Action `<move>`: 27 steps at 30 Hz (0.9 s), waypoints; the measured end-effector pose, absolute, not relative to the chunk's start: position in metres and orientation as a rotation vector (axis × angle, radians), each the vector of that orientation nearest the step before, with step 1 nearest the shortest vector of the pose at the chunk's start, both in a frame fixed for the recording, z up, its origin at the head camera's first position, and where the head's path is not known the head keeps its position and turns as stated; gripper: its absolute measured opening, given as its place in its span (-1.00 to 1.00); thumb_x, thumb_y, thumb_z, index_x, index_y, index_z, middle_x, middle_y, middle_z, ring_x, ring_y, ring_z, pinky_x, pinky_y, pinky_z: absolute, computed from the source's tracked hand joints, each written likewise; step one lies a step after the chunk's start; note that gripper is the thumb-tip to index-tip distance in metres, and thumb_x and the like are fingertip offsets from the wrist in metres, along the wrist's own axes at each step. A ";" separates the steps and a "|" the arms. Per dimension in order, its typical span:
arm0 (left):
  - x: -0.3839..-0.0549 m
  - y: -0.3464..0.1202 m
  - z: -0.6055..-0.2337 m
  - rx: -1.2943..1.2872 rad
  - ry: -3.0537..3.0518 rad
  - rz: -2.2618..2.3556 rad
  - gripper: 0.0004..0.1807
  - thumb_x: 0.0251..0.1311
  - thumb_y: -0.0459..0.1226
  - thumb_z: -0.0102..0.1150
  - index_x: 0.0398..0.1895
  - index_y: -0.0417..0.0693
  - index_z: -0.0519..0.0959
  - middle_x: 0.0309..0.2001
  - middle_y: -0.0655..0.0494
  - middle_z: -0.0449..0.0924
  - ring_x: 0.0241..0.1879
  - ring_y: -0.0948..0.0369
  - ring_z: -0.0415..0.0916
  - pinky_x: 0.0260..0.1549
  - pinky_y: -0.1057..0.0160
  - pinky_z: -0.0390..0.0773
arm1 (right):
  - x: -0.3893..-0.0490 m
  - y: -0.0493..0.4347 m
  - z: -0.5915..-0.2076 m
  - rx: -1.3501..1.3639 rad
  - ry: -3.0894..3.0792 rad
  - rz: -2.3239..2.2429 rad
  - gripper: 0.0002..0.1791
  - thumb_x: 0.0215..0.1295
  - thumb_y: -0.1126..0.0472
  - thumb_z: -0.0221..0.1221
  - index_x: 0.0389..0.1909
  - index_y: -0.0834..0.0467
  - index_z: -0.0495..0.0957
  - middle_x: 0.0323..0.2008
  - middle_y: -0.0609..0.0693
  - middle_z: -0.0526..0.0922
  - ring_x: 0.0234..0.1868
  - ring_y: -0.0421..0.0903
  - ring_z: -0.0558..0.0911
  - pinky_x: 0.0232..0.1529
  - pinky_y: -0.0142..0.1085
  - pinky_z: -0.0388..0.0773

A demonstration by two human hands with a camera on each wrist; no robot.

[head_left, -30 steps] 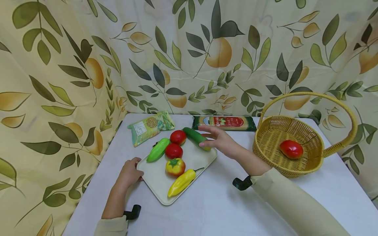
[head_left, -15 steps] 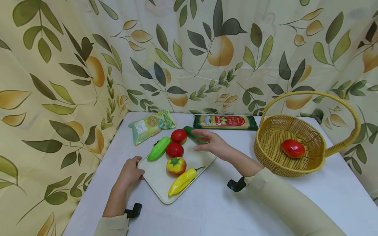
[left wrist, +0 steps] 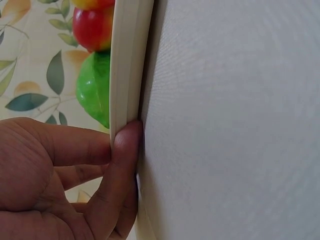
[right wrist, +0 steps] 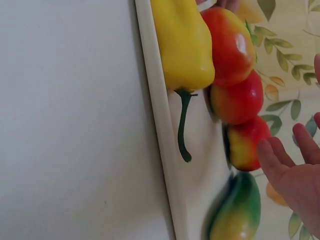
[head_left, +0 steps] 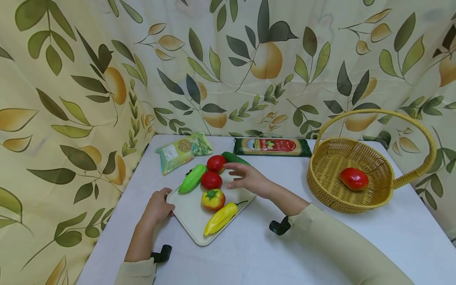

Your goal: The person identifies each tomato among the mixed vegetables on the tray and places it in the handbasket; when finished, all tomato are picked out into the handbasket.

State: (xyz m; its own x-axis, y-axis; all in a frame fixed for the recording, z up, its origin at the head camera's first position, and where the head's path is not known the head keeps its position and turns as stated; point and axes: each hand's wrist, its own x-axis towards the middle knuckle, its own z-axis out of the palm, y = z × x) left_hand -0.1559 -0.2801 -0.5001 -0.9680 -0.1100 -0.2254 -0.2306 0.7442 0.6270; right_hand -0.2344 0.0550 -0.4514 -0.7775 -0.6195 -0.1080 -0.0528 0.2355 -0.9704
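In the head view my left hand (head_left: 156,206) pinches the left corner of a cream tray (head_left: 183,211). The left wrist view shows thumb and fingers on either side of its rim (left wrist: 127,65). My right hand (head_left: 253,181) hovers over the tray's right side, fingers apart and holding nothing. Its fingertips are close to two red tomatoes (head_left: 211,181); whether they touch is unclear. Also on the tray are a yellow-red tomato (head_left: 213,200), a yellow pepper (head_left: 221,219), a green vegetable (head_left: 192,179) and a cucumber (head_left: 233,158), partly hidden behind the right hand.
A wicker basket (head_left: 320,190) with a tall handle stands at the right, a red tomato-like item (head_left: 354,179) inside. Behind the tray lie a green-yellow packet (head_left: 183,152) and a long dark green packet (head_left: 272,147). Patterned cloth (head_left: 213,59) hangs behind the white table (head_left: 278,253).
My right hand has moved left and toward me, from above the cucumber to beside the red tomatoes. The left hand has stayed on the tray's corner.
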 end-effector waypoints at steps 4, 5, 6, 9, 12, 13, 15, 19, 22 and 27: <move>-0.156 -0.280 -0.501 -0.264 2.771 1.030 -0.38 0.03 -0.45 0.23 0.26 -0.39 0.42 -0.09 -0.29 0.46 -0.18 -0.07 0.46 -0.24 0.05 0.51 | -0.231 0.049 -0.455 -0.632 2.045 -1.558 -0.27 0.27 0.28 0.33 0.46 0.15 0.32 0.44 0.18 0.32 0.42 0.25 0.30 0.15 -0.05 0.53; -0.156 -0.280 -0.501 -0.263 2.772 1.028 -0.38 0.03 -0.45 0.23 0.26 -0.39 0.42 -0.08 -0.29 0.46 -0.17 -0.07 0.46 -0.22 0.04 0.51 | -0.230 0.048 -0.455 -0.630 2.051 -1.549 -0.27 0.27 0.27 0.33 0.45 0.13 0.33 0.43 0.16 0.33 0.41 0.24 0.31 0.15 -0.05 0.53; -0.155 -0.280 -0.501 -0.263 2.770 1.028 -0.38 0.03 -0.45 0.23 0.26 -0.39 0.42 -0.08 -0.29 0.46 -0.17 -0.07 0.46 -0.22 0.04 0.51 | -0.230 0.047 -0.456 -0.630 2.064 -1.537 -0.28 0.26 0.25 0.34 0.45 0.12 0.34 0.42 0.14 0.35 0.41 0.23 0.33 0.14 -0.04 0.53; -0.155 -0.280 -0.499 -0.264 2.773 1.040 -0.38 0.02 -0.46 0.22 0.25 -0.39 0.43 -0.08 -0.29 0.47 -0.17 -0.06 0.46 -0.25 0.09 0.51 | -0.227 0.044 -0.457 -0.625 2.084 -1.508 -0.28 0.25 0.21 0.36 0.44 0.07 0.37 0.41 0.07 0.38 0.40 0.19 0.34 0.16 -0.03 0.52; -0.154 -0.279 -0.497 -0.264 2.763 1.083 -0.38 0.02 -0.49 0.20 0.25 -0.41 0.42 -0.08 -0.31 0.46 -0.21 -0.04 0.49 -0.34 0.17 0.53 | -0.225 0.040 -0.459 -0.624 2.081 -1.490 -0.28 0.24 0.18 0.37 0.43 0.03 0.39 0.42 0.02 0.37 0.41 0.17 0.34 0.18 -0.01 0.50; -0.153 -0.278 -0.496 -0.264 2.762 1.096 -0.38 0.01 -0.49 0.19 0.25 -0.42 0.42 -0.08 -0.32 0.46 -0.23 -0.03 0.50 -0.38 0.20 0.53 | -0.224 0.039 -0.460 -0.623 2.079 -1.484 -0.28 0.24 0.18 0.37 0.43 0.02 0.39 0.42 0.01 0.36 0.41 0.17 0.34 0.19 -0.01 0.50; -0.153 -0.278 -0.495 -0.261 2.758 1.113 -0.39 0.01 -0.51 0.18 0.25 -0.43 0.42 -0.08 -0.33 0.46 -0.25 -0.02 0.50 -0.42 0.22 0.52 | -0.223 0.037 -0.461 -0.619 2.079 -1.470 -0.29 0.22 0.16 0.39 0.42 -0.01 0.41 0.42 -0.02 0.36 0.40 0.16 0.34 0.19 -0.02 0.50; -0.152 -0.276 -0.493 -0.256 2.760 1.108 -0.39 0.03 -0.51 0.19 0.25 -0.43 0.42 -0.07 -0.33 0.47 -0.25 -0.02 0.51 -0.42 0.24 0.51 | -0.220 0.033 -0.464 -0.607 2.083 -1.454 -0.29 0.21 0.14 0.40 0.40 -0.03 0.43 0.41 -0.02 0.37 0.40 0.17 0.34 0.19 -0.03 0.49; -0.152 -0.276 -0.493 -0.262 2.755 1.117 -0.40 0.04 -0.51 0.19 0.25 -0.42 0.42 -0.06 -0.33 0.47 -0.27 -0.01 0.52 -0.43 0.24 0.51 | -0.219 0.031 -0.465 -0.606 2.091 -1.448 -0.30 0.20 0.15 0.41 0.39 -0.04 0.44 0.40 -0.04 0.38 0.41 0.15 0.33 0.24 -0.01 0.45; -0.151 -0.276 -0.494 -0.270 2.746 1.134 -0.40 0.04 -0.52 0.18 0.25 -0.43 0.42 -0.06 -0.34 0.46 -0.32 0.03 0.52 -0.46 0.24 0.53 | -0.216 0.029 -0.465 -0.661 2.112 -1.440 -0.30 0.22 0.20 0.39 0.40 0.00 0.42 0.39 -0.05 0.41 0.43 0.11 0.30 0.35 0.06 0.29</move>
